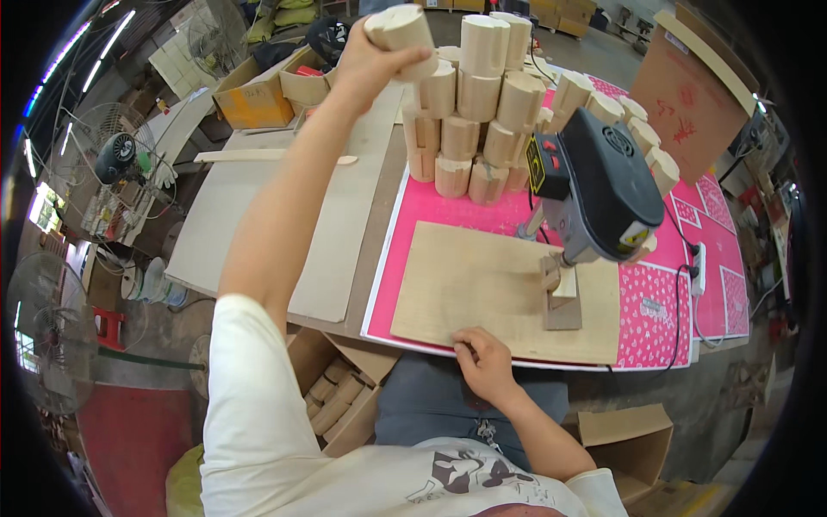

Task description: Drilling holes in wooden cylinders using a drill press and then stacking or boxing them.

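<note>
At the far side of the table, my left hand [372, 62] is raised with its arm stretched out. Its fingers are closed round a pale round wooden block [401, 33], held by the top of a stack of similar wooden blocks [479, 93]. My right hand [485, 369] lies at the near edge of a flat wooden board [465, 284], fingers curled in, with nothing visible in them. To the right of that hand, a small wooden jig [562, 302] stands on the board under the chuck of a black bench drill press [610, 185].
Pink patterned sheeting [655, 314] covers the table under the board. A pale panel [258, 215] with a wooden strip [276, 157] lies to the left. A power strip with cables [699, 269] is at the right. Below sits an open carton of wooden pieces [338, 401]; a tall carton [689, 95] stands behind.
</note>
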{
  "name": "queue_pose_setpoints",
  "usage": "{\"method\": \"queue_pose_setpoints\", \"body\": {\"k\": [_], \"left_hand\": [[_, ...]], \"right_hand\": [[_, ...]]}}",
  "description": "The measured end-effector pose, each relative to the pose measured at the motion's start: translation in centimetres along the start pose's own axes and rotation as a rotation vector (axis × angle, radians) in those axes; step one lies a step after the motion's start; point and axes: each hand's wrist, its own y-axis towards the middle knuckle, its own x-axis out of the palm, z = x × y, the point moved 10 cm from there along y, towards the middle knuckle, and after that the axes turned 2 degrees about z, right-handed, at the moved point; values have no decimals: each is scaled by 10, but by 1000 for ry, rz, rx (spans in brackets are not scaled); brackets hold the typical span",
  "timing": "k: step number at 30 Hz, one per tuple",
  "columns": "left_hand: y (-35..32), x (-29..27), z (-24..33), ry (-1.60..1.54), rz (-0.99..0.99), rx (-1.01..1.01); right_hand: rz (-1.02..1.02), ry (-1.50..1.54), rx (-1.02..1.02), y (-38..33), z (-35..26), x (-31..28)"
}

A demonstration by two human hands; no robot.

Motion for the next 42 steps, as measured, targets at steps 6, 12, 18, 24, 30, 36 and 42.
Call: {"method": "queue_pose_setpoints", "body": {"k": [6, 12, 18, 24, 30, 36, 42], "left_hand": [[107, 43, -27, -72, -139, 62], [139, 91, -93, -92, -312, -12], [122, 102, -105, -89, -413, -87], [102, 98, -102, -5, -369, -200], [100, 95, -99, 10, -351, -216], [104, 101, -116, -22, -434, -239], [92, 94, -118, 50, -377, -269]], "right_hand": [[-38, 4, 2, 7, 0, 0], [-43, 1, 46, 13, 4, 0], [-3, -2, 25, 12, 1, -2], [7, 5, 4, 10, 2, -1], [-11, 4, 12, 9, 1, -1], [23, -16, -3, 8, 1, -2], [14, -65, -10, 7, 2, -1]]}}
